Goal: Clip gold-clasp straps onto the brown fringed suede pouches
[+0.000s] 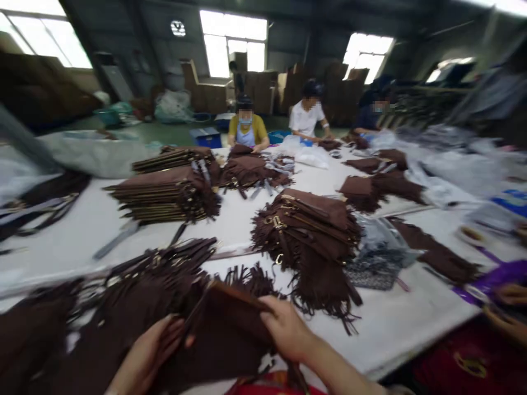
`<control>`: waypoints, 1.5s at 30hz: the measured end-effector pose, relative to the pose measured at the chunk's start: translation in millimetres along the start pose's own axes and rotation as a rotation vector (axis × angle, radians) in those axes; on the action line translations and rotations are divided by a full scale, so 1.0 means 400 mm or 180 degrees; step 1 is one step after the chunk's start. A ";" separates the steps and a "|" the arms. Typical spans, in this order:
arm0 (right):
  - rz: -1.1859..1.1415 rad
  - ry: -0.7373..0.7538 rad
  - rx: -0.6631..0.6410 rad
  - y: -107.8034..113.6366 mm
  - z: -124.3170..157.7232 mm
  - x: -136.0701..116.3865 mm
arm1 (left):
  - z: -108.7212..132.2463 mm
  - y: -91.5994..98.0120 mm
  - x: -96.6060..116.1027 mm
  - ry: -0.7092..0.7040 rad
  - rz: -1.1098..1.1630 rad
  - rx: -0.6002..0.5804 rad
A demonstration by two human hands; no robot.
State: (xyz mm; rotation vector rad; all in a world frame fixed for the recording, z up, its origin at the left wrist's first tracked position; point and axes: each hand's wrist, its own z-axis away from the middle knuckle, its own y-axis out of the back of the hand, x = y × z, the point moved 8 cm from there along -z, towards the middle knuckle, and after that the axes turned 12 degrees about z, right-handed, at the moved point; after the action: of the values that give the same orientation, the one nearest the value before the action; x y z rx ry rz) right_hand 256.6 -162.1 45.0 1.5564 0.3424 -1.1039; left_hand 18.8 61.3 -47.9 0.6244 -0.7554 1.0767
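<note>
Both my hands hold one brown fringed suede bag at the near edge of the white table. My left hand grips the bag's left side, fingers curled round its edge. My right hand is closed on the bag's upper right corner. The bag's fringe fans out just beyond my hands. A heap of similar brown bags lies under and left of it.
More piles of brown fringed bags and flat stacks cover the table. Clear plastic sleeves lie to the right. Three people sit working at the far end. Another person's hands are at the right edge.
</note>
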 end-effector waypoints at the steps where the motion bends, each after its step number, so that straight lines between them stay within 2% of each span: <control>1: -0.0400 -0.0173 0.0022 0.024 0.004 0.017 | -0.001 -0.008 -0.028 0.0197 0.0218 -0.0235; 4: -0.1035 -0.0462 0.0187 0.085 0.027 0.064 | 0.024 -0.038 -0.076 0.0288 -0.0252 -0.0537; 7: -0.0961 -0.0598 0.0328 0.100 0.059 0.096 | 0.070 -0.106 -0.080 0.0208 -0.0676 -0.0928; 10: -0.0640 -0.0542 0.0463 0.088 0.073 0.111 | 0.107 -0.165 -0.024 0.0008 -0.0642 -0.1303; 14: 0.0016 -0.0289 0.0629 0.090 0.068 0.106 | 0.134 -0.214 0.112 -0.0533 -0.0661 -0.1466; 17: 0.0630 -0.0032 0.0848 0.111 0.068 0.086 | 0.162 -0.258 0.184 -0.0723 -0.0568 -0.1635; 21: 0.1639 0.0689 0.1406 0.116 0.089 0.035 | 0.208 -0.327 0.208 -0.0468 0.0159 -0.2187; 24: 0.2350 0.1210 0.1789 0.060 0.114 0.012 | 0.228 -0.360 0.192 -0.0008 0.1140 -0.2648; 26: 0.2625 0.1250 0.1728 -0.005 0.116 0.027 | 0.216 -0.360 0.163 0.0226 0.1444 -0.2712; 28: 0.2721 0.1164 0.1376 -0.082 0.110 0.061 | 0.182 -0.346 0.109 0.0415 0.1261 -0.2536; 31: 0.2612 0.0889 0.0482 -0.188 0.106 0.135 | 0.104 -0.289 0.002 0.0578 0.0420 -0.1808; 33: 0.2398 0.0669 -0.0029 -0.225 0.114 0.185 | 0.066 -0.246 -0.056 0.0582 -0.0001 -0.1395; 35: 0.2129 0.0533 -0.0247 -0.228 0.120 0.219 | 0.049 -0.222 -0.100 0.0629 -0.0057 -0.1329; 38: 0.1813 0.0514 -0.0190 -0.200 0.112 0.240 | 0.044 -0.203 -0.135 0.0748 0.0165 -0.1430; 41: 0.1716 0.0526 -0.0026 -0.179 0.093 0.244 | 0.038 -0.190 -0.138 0.0681 0.0249 -0.1466; 45: 0.1753 0.0510 0.0017 -0.187 0.084 0.249 | 0.033 -0.197 -0.121 0.0403 0.0219 -0.1617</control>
State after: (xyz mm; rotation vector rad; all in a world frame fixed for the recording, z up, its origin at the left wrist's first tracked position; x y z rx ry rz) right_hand 238.3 -201.7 -76.4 1.6153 0.0078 -0.5544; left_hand 75.6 -2.6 -85.4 0.0977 -0.9013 0.9265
